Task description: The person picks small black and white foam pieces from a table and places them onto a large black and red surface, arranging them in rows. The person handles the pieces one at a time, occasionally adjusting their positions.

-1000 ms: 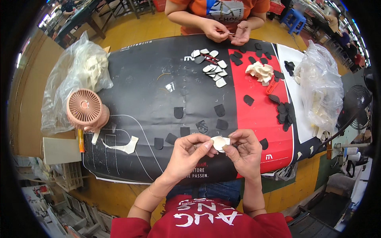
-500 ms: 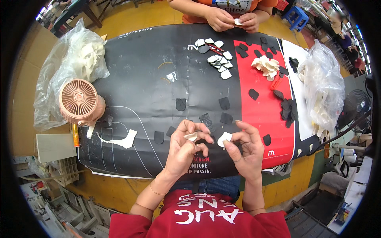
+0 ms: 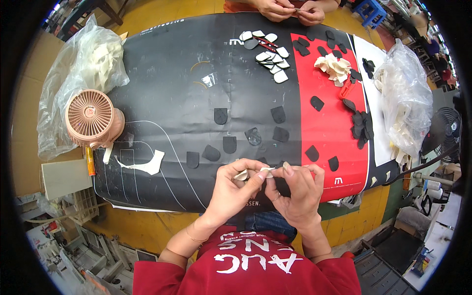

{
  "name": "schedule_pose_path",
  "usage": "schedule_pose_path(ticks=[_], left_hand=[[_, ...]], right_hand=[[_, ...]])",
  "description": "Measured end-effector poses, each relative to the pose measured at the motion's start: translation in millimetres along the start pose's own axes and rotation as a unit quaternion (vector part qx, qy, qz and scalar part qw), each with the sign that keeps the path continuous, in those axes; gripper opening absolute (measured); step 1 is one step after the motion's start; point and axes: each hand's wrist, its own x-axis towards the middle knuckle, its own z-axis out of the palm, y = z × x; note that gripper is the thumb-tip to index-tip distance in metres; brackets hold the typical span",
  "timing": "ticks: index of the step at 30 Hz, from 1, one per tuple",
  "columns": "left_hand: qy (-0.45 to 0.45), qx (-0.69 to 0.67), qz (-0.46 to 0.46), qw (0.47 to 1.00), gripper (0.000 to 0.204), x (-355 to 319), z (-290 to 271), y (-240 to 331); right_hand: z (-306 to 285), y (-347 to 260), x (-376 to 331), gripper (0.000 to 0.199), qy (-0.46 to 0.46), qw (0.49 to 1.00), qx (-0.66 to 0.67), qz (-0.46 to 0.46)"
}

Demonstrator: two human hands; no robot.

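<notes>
My left hand (image 3: 233, 191) and my right hand (image 3: 298, 192) meet over the near edge of the table. Between their fingertips, both pinch a small white piece (image 3: 267, 170). Tucked in the curled fingers of my left hand is a cream-coloured piece (image 3: 241, 175), partly hidden. Beyond my hands, several black pieces with one rounded end, such as this black piece (image 3: 229, 144), lie scattered on the dark mat (image 3: 167, 88). Farther off is a cluster of white-faced pieces with dark edges (image 3: 280, 76).
A pink fan (image 3: 90, 118) stands at the left beside a clear plastic bag (image 3: 54, 118). Another bag (image 3: 405, 103) sits at the right. Cream scraps (image 3: 333, 68) and a red-handled tool (image 3: 346, 89) lie on the red strip (image 3: 324, 128). Across the table, a person's hands (image 3: 310, 12) hold something small.
My hands have come together, and the white piece from my right hand is now between both hands' fingertips. My view has shifted, so the table sits higher in it.
</notes>
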Motion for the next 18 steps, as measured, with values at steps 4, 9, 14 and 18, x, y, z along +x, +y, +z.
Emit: schedule_pose_path(ticks=[4, 9, 14, 18], left_hand=[[0.0, 0.049, -0.023, 0.999, 0.019, -0.1, -8.7, 1.9], [0.014, 0.098, 0.033, 0.995, 0.015, -6.1, -6.9, -4.4], [-0.013, 0.206, 0.098, 0.974, 0.008, -21.9, -9.6, -11.8], [-0.02, 0.205, 0.093, 0.974, 0.008, -29.5, -14.2, -18.5]], right_hand=[[-15.0, -0.6, -5.9, 0.062, -0.059, 0.982, 0.12, 0.131], [-19.8, 3.6, -13.1, 0.047, -0.083, 0.929, 0.266, 0.244], [-20.4, -2.0, -26.7, 0.017, -0.165, 0.873, 0.332, 0.318], [-18.7, -4.5, -30.1, 0.014, -0.201, 0.862, 0.347, 0.308]])
